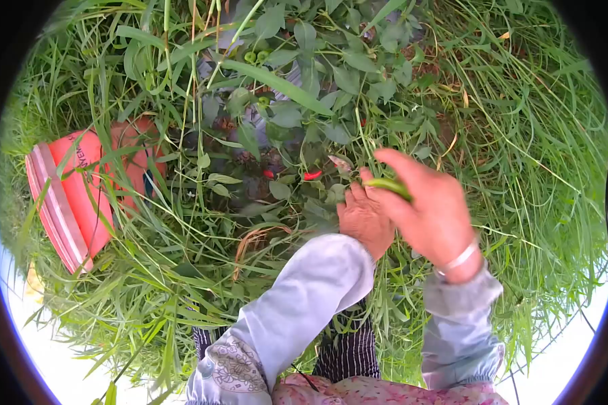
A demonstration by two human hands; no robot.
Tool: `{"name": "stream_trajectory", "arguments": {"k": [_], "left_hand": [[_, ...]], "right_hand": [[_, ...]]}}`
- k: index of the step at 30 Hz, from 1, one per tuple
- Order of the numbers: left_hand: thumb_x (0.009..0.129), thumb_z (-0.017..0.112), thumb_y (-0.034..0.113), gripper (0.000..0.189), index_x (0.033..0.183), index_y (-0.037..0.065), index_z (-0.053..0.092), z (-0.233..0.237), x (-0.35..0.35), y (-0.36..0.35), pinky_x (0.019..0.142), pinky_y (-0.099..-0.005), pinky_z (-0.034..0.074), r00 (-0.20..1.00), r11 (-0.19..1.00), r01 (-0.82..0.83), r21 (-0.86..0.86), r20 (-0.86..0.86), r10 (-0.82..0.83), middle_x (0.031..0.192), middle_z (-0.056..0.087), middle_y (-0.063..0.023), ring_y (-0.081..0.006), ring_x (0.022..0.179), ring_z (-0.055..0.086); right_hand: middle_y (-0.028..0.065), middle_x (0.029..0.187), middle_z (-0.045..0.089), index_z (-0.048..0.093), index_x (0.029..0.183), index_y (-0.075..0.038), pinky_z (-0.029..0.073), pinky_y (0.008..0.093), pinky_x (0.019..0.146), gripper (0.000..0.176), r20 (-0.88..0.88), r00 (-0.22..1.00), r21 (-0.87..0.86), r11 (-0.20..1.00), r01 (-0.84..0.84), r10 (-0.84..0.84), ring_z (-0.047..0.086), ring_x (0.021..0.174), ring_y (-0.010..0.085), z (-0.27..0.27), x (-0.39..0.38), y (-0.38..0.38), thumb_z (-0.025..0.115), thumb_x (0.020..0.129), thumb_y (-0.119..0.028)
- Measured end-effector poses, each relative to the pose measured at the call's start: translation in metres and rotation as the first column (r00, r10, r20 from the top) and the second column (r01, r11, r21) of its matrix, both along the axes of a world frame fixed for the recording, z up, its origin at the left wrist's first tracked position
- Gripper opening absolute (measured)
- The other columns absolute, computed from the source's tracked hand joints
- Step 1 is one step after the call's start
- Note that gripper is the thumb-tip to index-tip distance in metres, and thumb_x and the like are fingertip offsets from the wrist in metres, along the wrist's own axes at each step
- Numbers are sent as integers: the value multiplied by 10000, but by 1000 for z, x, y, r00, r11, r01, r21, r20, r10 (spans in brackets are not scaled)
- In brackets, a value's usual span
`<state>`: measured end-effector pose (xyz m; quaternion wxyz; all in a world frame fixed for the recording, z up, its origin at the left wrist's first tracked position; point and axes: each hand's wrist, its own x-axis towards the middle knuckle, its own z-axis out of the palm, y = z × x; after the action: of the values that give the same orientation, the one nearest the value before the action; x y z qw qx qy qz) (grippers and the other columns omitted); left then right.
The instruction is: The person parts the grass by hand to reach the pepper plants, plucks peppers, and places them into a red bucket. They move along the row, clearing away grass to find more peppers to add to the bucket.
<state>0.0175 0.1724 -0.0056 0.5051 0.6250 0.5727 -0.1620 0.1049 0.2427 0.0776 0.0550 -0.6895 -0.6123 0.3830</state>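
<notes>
My right hand [429, 209] is closed around a green chili pepper [390, 187], whose glossy body shows between thumb and fingers. Just left of it and partly behind it, my left hand [367, 221] reaches in low among the leaves of a pepper plant [348, 77]. Its fingers are curled, and leaves and the right hand hide what they grip, if anything. Two red chili peppers, one [312, 175] nearer my left hand and another [269, 174] farther left, show low among the foliage. A pale, reddish shrivelled piece [341, 163] is above my left fingertips. Small green fruits [257, 57] hang higher on the plant.
A coral-pink container [81, 196] with a pale striped band and dark lettering stands in the grass at the left, partly covered by blades. Tall grass [534, 135] surrounds the plant. Greyish sheeting [257, 121] shows beneath the leaves. Striped trousers [348, 347] are below my arms.
</notes>
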Motion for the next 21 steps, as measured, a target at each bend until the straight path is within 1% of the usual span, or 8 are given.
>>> {"name": "stream_trajectory", "arguments": {"k": [2,6,9,13,15,17,18,21], "left_hand": [[761,620,324,788,1337,-29,214,3,0,-4,872,-482,386,1000,1000,15,-2,-3,-15,1210,438,-214,-339,1084,466],[769,608,326,720,1316,-2,274,8,-6,-9,903,-484,370,999,998,51,32,16,-51,1231,441,-199,-337,1104,460],[775,599,328,671,1301,19,319,12,-8,-11,926,-485,357,996,996,71,54,43,-73,1246,444,-188,-336,1119,456],[783,586,330,609,1281,46,379,20,-18,-10,956,-487,340,990,993,86,83,100,-94,1267,448,-174,-334,1139,451],[787,580,331,580,1270,60,409,25,-27,-6,972,-488,331,982,991,83,105,163,-99,1277,450,-166,-333,1149,448],[791,574,332,552,1260,74,440,37,-46,4,987,-489,323,947,993,11,120,318,-49,1287,451,-159,-332,1159,445],[791,589,299,509,1226,61,472,43,-60,10,956,-458,362,908,993,-51,103,418,4,1249,482,-170,-323,1131,478],[794,614,184,373,1126,26,552,49,-105,24,870,-368,448,762,978,-207,-5,626,164,1128,564,-178,-278,1035,560]], "right_hand": [[131,848,647,556,1083,-32,503,397,670,334,37,958,-216,938,-270,284,636,773,311,-39,-23,14,589,764,-124],[153,934,650,618,991,-15,508,388,743,301,88,805,-592,681,-431,586,627,885,314,-128,-61,24,634,700,-88],[133,977,653,654,956,-26,510,366,768,265,142,772,-709,608,-358,620,630,923,283,-139,-61,29,642,699,-92],[122,1025,645,656,989,-50,505,355,793,274,159,709,-739,559,-376,687,621,963,265,-134,-51,24,627,723,-107],[128,969,652,632,1022,-61,502,378,780,306,187,739,-695,619,-366,647,618,927,294,-128,-42,23,608,728,-140],[141,924,653,628,1018,-72,498,396,769,308,195,783,-629,688,-363,591,617,888,314,-119,-29,24,601,725,-162],[168,877,640,627,1000,-78,486,417,762,307,117,816,-512,738,-439,567,605,849,336,-110,-18,26,598,710,-175],[178,876,633,614,1012,-67,479,423,759,331,88,814,-535,717,-448,574,599,854,342,-94,0,28,603,704,-187]]}}
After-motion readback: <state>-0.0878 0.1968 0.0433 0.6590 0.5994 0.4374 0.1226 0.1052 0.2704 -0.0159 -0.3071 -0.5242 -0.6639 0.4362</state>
